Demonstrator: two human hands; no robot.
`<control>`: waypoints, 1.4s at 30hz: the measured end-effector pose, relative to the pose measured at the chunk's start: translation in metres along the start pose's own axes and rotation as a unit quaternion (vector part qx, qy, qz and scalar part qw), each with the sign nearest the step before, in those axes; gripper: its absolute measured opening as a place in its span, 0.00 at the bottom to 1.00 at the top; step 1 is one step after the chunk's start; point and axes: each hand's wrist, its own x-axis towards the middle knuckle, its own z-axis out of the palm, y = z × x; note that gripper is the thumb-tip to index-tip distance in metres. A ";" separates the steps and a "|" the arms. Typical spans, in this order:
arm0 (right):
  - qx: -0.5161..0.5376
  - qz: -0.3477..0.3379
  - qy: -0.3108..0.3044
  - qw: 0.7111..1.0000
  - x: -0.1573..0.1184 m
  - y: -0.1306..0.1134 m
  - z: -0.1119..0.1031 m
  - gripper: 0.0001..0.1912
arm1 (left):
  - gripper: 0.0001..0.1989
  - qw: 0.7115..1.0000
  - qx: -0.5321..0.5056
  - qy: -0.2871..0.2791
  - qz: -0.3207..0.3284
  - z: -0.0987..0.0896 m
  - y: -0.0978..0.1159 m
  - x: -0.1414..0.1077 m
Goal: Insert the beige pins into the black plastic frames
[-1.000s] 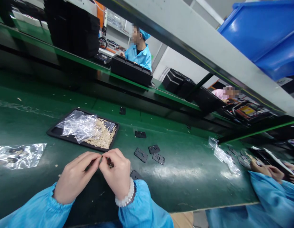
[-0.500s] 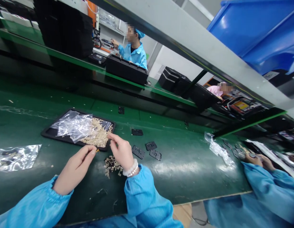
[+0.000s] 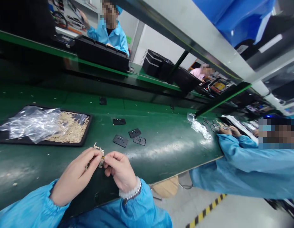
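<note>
My left hand is closed, thumb and fingertips pinching a small yellow piece. My right hand, with a beaded bracelet at the wrist, meets it there, thumb and forefinger pressed together. Whatever lies between the right fingertips is too small to make out. Partly hidden behind and under my fingers is a pile of small beige pieces. To the upper left, a black tray holds many thin beige pieces and crumpled clear plastic bags.
Several flat black plates lie on the green table right of my hands. A clear plastic bag is farther right, near a co-worker in a blue sleeve. A shelf with black boxes runs along the back.
My right hand has left the tray's edge and come to my left fingertips, over the loose pile. The view has swung right, so the tray and plates sit farther left.
</note>
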 end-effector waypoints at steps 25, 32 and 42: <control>0.022 -0.132 0.097 0.986 -0.032 0.001 -0.058 0.19 | 0.22 0.876 0.240 -0.056 0.415 0.053 -0.039 0.004; 0.062 -0.205 0.073 0.974 -0.045 -0.010 -0.040 0.17 | 0.08 0.994 -0.091 0.039 0.038 0.012 -0.017 0.004; -0.041 -0.177 -0.040 0.983 -0.036 0.011 0.033 0.08 | 0.23 0.664 -0.673 0.013 -0.326 0.008 0.014 -0.018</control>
